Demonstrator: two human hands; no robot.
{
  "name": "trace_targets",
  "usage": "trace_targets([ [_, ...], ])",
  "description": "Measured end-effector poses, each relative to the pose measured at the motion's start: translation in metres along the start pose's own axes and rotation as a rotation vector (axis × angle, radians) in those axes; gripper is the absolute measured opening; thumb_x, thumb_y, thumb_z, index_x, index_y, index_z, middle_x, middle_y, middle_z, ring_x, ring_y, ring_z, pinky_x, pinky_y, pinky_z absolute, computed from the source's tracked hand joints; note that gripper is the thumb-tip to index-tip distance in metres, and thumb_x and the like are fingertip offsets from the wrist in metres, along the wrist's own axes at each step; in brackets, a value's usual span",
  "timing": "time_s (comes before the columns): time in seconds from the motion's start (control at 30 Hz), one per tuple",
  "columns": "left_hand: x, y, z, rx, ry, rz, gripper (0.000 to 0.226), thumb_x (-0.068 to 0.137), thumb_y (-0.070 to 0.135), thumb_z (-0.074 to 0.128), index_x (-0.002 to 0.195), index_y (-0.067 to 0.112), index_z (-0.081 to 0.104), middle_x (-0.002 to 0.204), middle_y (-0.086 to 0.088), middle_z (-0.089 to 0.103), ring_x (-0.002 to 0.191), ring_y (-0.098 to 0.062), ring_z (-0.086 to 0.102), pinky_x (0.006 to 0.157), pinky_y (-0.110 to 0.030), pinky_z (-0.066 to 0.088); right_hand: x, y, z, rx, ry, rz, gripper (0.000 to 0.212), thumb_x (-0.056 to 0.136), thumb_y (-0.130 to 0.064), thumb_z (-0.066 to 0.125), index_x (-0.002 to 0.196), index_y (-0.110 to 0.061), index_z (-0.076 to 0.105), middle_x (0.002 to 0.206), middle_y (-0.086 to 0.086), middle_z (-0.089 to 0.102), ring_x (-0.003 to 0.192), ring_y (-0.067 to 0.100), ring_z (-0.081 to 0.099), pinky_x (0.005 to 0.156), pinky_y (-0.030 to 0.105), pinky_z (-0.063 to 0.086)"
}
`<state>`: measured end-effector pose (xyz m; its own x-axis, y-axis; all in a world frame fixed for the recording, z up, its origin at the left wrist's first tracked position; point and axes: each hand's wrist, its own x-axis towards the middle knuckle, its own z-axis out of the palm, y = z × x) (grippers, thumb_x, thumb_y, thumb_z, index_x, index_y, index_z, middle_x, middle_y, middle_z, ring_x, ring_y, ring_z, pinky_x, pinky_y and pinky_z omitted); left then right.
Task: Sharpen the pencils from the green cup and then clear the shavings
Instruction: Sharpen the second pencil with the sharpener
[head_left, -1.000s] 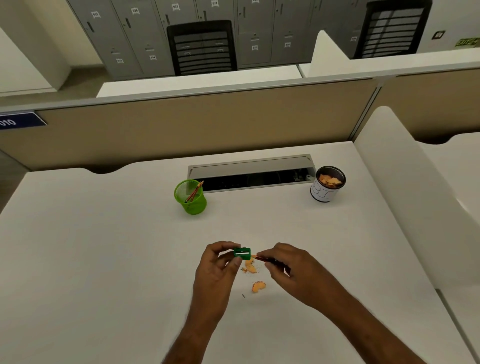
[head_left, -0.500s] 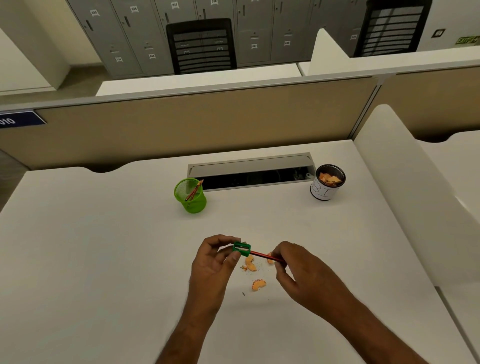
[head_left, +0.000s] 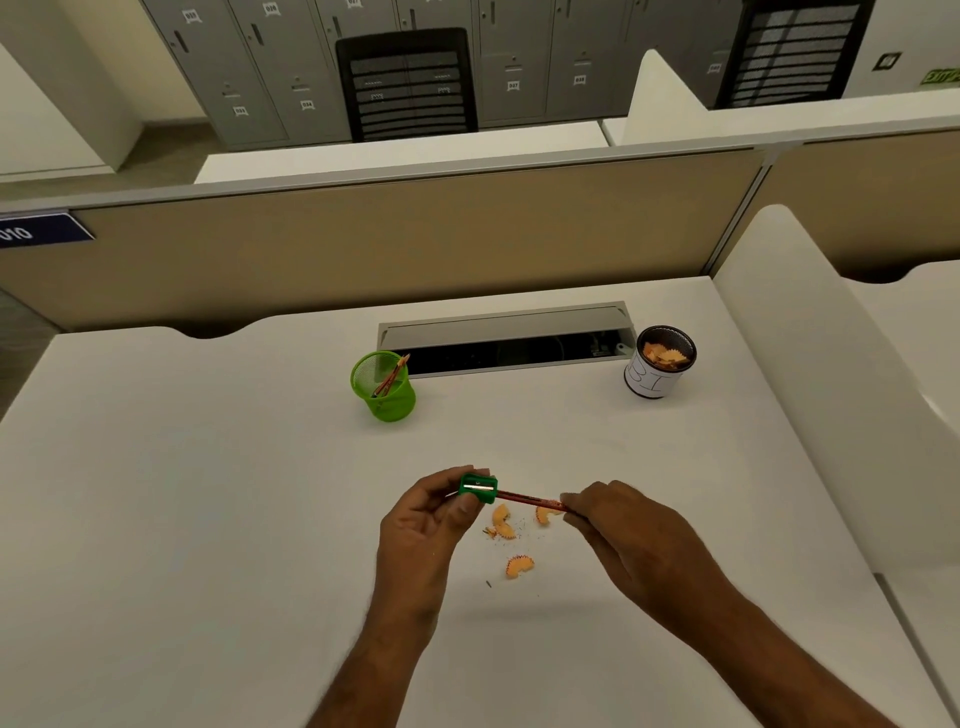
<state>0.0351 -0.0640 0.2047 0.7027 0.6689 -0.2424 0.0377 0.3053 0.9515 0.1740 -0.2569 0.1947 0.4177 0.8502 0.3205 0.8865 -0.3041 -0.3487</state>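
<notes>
Pencil pinched by right hand, tip in green sharpener, gripped by left hand

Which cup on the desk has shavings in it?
The dark-rimmed cup with the white label, at the far right by the cable slot. Orange shavings fill its top. The green mesh cup, to its left, holds only pencils.
</notes>
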Motion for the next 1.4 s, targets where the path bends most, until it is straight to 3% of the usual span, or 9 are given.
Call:
trace_targets([
  [0.13, 0.001, 0.0, 0.001, -0.024, -0.014, -0.01, 0.031, 0.084, 0.02, 0.066, 0.114, 0.012, 0.071, 0.109, -0.005, 0.08, 0.108, -0.022, 0.076, 0.084, -0.024, 0.06, 0.008, -0.01, -0.006, 0.34, -0.122, 0.265, 0.021, 0.107, -0.04, 0.051, 0.101, -0.032, 0.069, 0.072, -0.016, 0.058, 0.061, 0.007, 0.051, 0.056, 0.02, 0.041],
  [0.3, 0.007, 0.003, 0.0, -0.023, -0.074, 0.002, 0.031, 0.086, 0.017, 0.066, 0.115, 0.009, 0.07, 0.11, -0.009, 0.08, 0.109, -0.026, 0.075, 0.092, -0.033, 0.061, 0.016, -0.019, -0.012, 1.1, -0.341, 0.75, 0.039, 0.109, -0.032, 0.049, 0.085, -0.014, 0.074, 0.06, -0.001, 0.035, 0.051, 0.014, 0.023, 0.049, 0.025, 0.023],
  [0.57, 0.005, 0.003, 0.006, -0.091, -0.032, 0.004, 0.034, 0.083, 0.019, 0.068, 0.115, 0.008, 0.07, 0.111, -0.01, 0.079, 0.109, -0.027, 0.075, 0.09, -0.031, 0.061, -0.001, -0.014, -0.005, 0.009, -0.111, 0.012, 0.026, 0.11, -0.043, 0.043, 0.122, -0.027, 0.061, 0.087, -0.011, 0.066, 0.069, 0.013, 0.061, 0.052, 0.034, 0.053],
  [0.83, 0.005, 0.002, 0.0, -0.101, -0.041, -0.003, 0.032, 0.084, 0.017, 0.067, 0.114, 0.007, 0.068, 0.111, -0.011, 0.079, 0.11, -0.028, 0.075, 0.09, -0.032, 0.061, 0.031, -0.022, -0.029, 1.367, -0.543, 0.942, 0.032, 0.108, -0.033, 0.052, 0.101, -0.011, 0.075, 0.067, 0.002, 0.019, 0.051, 0.014, 0.011, 0.043, 0.022, 0.016],
  [0.9, 0.005, 0.001, 0.0, -0.121, -0.021, 0.004, 0.032, 0.083, 0.017, 0.068, 0.114, 0.006, 0.069, 0.111, -0.012, 0.079, 0.11, -0.029, 0.075, 0.092, -0.034, 0.061, 0.03, -0.025, -0.027, 1.141, -0.478, 0.788, 0.029, 0.107, -0.036, 0.054, 0.103, -0.018, 0.076, 0.064, 0.001, 0.029, 0.049, 0.014, 0.021, 0.045, 0.024, 0.021],
  [1.0, 0.004, 0.0, 0.003, -0.15, 0.014, 0.003, 0.033, 0.083, 0.017, 0.068, 0.114, 0.006, 0.069, 0.112, -0.011, 0.079, 0.11, -0.03, 0.075, 0.093, -0.034, 0.06, 0.015, -0.026, -0.016, 0.144, -0.263, 0.182, 0.027, 0.108, -0.046, 0.046, 0.105, -0.031, 0.069, 0.071, -0.008, 0.055, 0.055, 0.011, 0.049, 0.048, 0.026, 0.04],
  [1.07, 0.002, -0.001, 0.005, -0.17, 0.029, -0.004, 0.034, 0.082, 0.016, 0.068, 0.115, 0.006, 0.068, 0.113, -0.012, 0.078, 0.11, -0.03, 0.075, 0.094, -0.035, 0.06, 0.01, -0.025, -0.01, -0.01, -0.203, 0.06, 0.033, 0.11, -0.047, 0.04, 0.105, -0.03, 0.067, 0.071, -0.011, 0.06, 0.055, 0.012, 0.054, 0.047, 0.03, 0.045],
  [1.23, -0.002, -0.006, 0.0, -0.157, -0.007, -0.03, 0.031, 0.084, 0.014, 0.067, 0.114, 0.005, 0.067, 0.113, -0.016, 0.077, 0.112, -0.034, 0.073, 0.095, -0.038, 0.06, 0.032, -0.023, -0.027, 1.274, -0.582, 0.923, 0.031, 0.107, -0.039, 0.053, 0.09, -0.017, 0.068, 0.061, -0.001, 0.025, 0.047, 0.013, 0.014, 0.044, 0.026, 0.013],
  [1.4, -0.005, -0.004, 0.003, -0.131, 0.017, -0.022, 0.032, 0.083, 0.017, 0.068, 0.114, 0.008, 0.069, 0.113, -0.012, 0.078, 0.112, -0.031, 0.074, 0.092, -0.033, 0.061, 0.036, -0.026, -0.033, 1.125, -0.575, 0.851, 0.037, 0.105, -0.046, 0.053, 0.097, -0.018, 0.076, 0.064, -0.001, 0.036, 0.052, 0.015, 0.023, 0.048, 0.028, 0.021],
])
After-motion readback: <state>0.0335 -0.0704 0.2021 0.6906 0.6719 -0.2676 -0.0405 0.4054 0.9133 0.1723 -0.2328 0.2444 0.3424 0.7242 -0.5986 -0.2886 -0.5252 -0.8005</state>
